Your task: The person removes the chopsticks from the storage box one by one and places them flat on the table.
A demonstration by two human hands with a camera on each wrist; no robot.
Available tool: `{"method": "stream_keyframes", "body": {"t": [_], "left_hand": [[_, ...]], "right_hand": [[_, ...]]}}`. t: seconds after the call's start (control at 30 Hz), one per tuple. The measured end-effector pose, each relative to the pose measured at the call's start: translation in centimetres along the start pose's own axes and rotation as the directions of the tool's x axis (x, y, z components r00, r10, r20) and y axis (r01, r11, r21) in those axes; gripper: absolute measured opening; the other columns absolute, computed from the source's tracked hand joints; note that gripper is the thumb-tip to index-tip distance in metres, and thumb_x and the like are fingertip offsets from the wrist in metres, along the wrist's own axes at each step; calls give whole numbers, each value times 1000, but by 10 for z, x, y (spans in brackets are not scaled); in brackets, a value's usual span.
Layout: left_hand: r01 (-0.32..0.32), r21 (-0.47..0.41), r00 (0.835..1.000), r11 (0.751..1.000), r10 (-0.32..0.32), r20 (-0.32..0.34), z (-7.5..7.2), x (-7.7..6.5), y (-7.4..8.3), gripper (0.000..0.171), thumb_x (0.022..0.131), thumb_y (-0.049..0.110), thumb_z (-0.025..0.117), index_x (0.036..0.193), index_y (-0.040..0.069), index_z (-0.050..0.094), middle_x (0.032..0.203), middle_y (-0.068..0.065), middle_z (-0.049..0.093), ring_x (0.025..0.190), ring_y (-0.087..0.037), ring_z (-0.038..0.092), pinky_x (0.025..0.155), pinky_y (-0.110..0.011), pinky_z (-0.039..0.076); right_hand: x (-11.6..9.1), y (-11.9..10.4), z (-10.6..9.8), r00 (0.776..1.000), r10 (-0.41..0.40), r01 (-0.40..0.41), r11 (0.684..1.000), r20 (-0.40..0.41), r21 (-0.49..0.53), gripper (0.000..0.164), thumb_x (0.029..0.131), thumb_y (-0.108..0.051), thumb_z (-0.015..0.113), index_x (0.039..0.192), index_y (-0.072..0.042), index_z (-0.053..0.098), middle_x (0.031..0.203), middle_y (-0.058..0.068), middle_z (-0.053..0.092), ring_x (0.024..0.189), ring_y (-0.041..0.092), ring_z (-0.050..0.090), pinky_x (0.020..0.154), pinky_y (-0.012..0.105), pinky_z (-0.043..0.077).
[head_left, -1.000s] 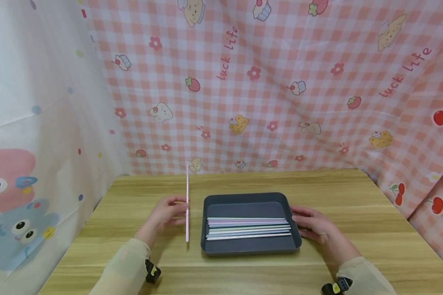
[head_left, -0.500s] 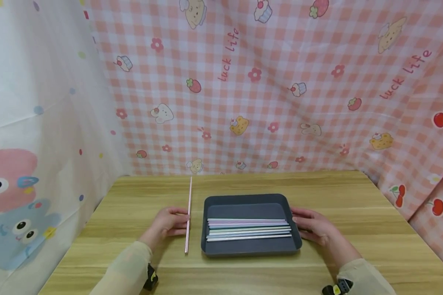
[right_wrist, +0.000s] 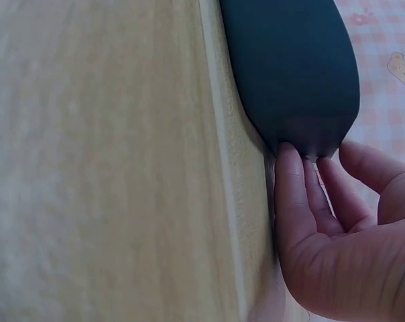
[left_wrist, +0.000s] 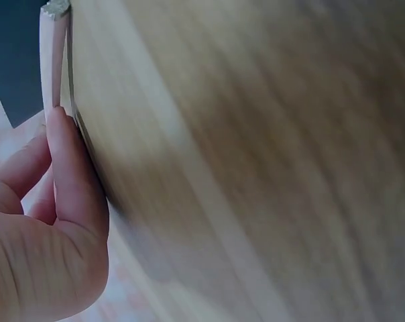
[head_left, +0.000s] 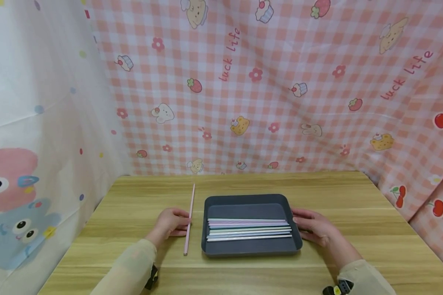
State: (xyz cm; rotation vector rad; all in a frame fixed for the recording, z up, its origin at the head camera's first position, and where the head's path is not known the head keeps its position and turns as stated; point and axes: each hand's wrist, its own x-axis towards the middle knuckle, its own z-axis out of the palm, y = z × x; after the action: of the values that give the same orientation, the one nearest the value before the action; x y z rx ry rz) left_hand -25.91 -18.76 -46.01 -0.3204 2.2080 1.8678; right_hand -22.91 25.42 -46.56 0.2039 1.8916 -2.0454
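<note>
In the head view, my left hand pinches a slim pink chopstick between thumb and fingers, left of a dark grey tray. The chopstick lies low over the table, pointing away and leaning slightly right at its far end. Its near end looks square and silvery in the left wrist view, close to the wood. Several pale chopsticks in white, pink, green and blue tones lie side by side across the tray. My right hand grips the tray's right end, thumb at the rim and fingertips against the outer wall.
Tray and hands are on a wood-grain table. A pink checked cloth hangs behind the table's back edge, and a white patterned cloth hangs at the left.
The chopstick in my left hand has come down from a raised, upright-looking pose to near the table, its far end now leaning right. My right hand and the tray look the same.
</note>
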Motion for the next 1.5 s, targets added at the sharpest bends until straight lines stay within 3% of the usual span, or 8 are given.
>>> {"method": "stream_keyframes", "body": {"t": [0.7, 1.5], "left_hand": [[-66, 146, 991, 987, 82, -104, 10, 2, 0, 18, 80, -10, 75, 95, -9, 65, 69, -9, 65, 58, -15, 61, 52, -31, 57], [-59, 214, 991, 975, 82, -103, 19, 2, 5, 17, 81, -8, 75, 94, -7, 65, 72, -10, 65, 57, -14, 61, 52, -31, 57]], "right_hand": [[-2, 0, 1, 1000, -5, 5, 1000, 0, 6, 52, 95, -8, 67, 143, 0, 49, 114, 4, 69, 95, 13, 66, 79, 32, 56], [-3, 1, 1, 1000, -23, 22, 1000, 12, 20, 49, 95, -7, 66, 141, 0, 52, 112, 2, 70, 93, 12, 66, 78, 32, 56]]}}
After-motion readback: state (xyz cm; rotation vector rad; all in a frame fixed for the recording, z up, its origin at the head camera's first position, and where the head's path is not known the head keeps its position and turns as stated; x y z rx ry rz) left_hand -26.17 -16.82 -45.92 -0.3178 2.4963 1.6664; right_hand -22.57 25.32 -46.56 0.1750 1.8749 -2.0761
